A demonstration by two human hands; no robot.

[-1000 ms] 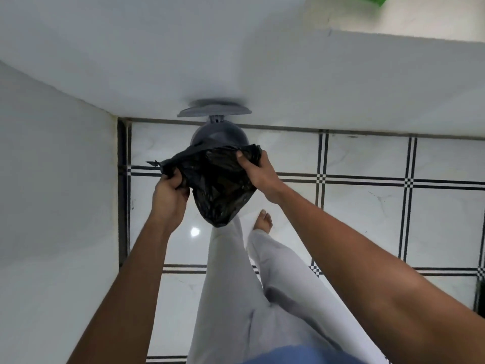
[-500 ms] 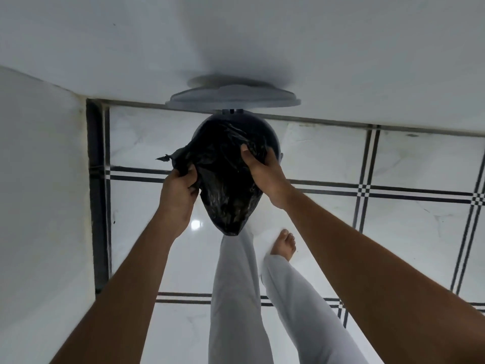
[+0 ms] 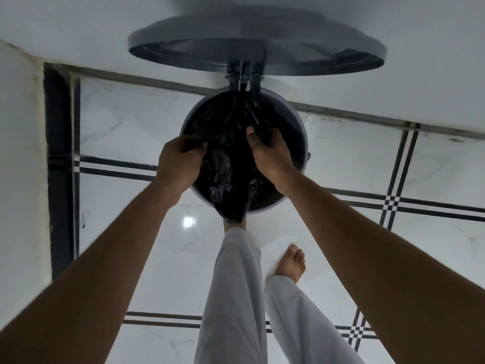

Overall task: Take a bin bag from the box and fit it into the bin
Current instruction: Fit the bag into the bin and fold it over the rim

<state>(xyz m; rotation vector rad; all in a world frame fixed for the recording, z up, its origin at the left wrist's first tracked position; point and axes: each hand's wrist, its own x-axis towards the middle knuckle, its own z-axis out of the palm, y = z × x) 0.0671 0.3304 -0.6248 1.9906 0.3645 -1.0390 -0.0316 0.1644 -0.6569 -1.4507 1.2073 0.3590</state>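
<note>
Head: bag (image 3: pixel 231 164) between hands (gripped)

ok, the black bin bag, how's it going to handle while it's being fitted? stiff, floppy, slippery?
Likely floppy: the bin bag hangs crumpled and sagging between the left hand and right hand. Probably very light, since pinches alone hold it over the bin. Its glossy film may be slippery.

Black glossy bag (image 3: pixel 231 164). Grey bin (image 3: pixel 301 132), grey lid (image 3: pixel 296 52) above it. White marbled floor (image 3: pixel 131 122) round the bin, black double lines, checkered crossings. White trousers (image 3: pixel 233 298) below the bin. White wall (image 3: pixel 78 22).
</note>
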